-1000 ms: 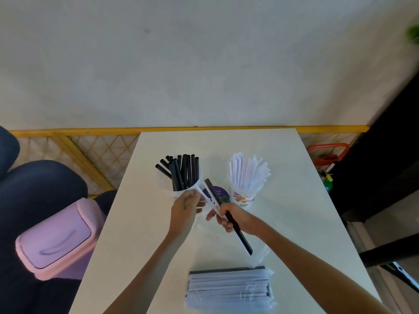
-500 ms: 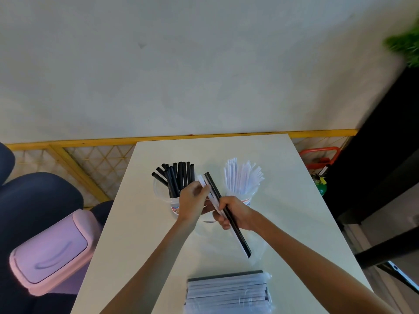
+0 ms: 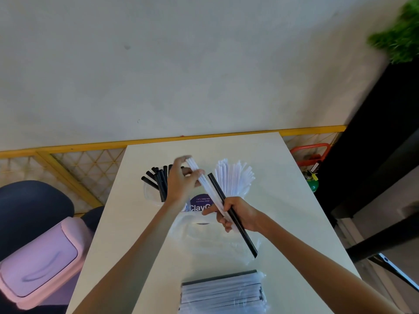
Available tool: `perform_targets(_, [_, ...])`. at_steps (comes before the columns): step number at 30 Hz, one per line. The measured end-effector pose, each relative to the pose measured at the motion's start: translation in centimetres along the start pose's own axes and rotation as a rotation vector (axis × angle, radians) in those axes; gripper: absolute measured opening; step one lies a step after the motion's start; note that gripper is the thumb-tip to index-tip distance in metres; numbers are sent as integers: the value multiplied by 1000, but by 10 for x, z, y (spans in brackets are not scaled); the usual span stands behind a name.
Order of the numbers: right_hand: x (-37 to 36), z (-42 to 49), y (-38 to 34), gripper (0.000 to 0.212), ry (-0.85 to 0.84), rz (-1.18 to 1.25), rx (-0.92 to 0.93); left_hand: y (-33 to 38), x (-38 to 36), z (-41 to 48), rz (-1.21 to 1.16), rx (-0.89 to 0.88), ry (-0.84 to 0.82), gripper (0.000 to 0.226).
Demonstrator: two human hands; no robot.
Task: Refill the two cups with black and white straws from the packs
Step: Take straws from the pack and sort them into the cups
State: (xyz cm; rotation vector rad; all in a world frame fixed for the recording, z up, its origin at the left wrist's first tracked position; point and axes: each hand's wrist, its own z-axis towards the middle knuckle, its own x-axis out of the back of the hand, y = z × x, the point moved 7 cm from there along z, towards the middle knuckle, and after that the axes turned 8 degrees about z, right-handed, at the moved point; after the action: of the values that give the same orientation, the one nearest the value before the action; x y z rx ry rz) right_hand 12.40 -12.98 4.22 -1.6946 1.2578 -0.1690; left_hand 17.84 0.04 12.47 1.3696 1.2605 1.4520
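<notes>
White straws (image 3: 209, 193) were pinched in left hand (image 3: 181, 184) fingers; right hand (image 3: 238, 214) gripped black straw (image 3: 247, 242) plus whites. Black cup (image 3: 148, 192) and white cup (image 3: 238, 192), beyond the fingers, looked well stocked. Pack (image 3: 222, 291) behind them looked full.

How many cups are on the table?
2. One cup with black straws stands behind the left hand; one cup with white straws stands to its right, partly hidden by the right hand.

The left grip (image 3: 181, 184) is lifting farther from the worktop, pinching the white straws (image 3: 201, 180) and sliding them up out of the right grip (image 3: 238, 215). Their tips are now reaching past the top of the black straw (image 3: 248, 242), where before they sat level.
</notes>
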Motion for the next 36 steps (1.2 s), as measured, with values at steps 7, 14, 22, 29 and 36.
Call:
perform_targets(7, [32,-25,6,50,155,47,31,80,12,29,112,-410,189,45])
perform_targets(14, [47,-41,5,52,212,107,61,88,-31,29,253,-664,154,38])
perform_targets(22, [65,-51,5,52,248,196,94,18,-87,28,479,-628,-50,38])
perform_targets(29, [71,-52,7,49,236,208,77,-14,-112,26,554,-590,-103,38])
perform_targets(36, [73,-45,5,49,238,199,65,-31,-118,14,966,-935,26,38])
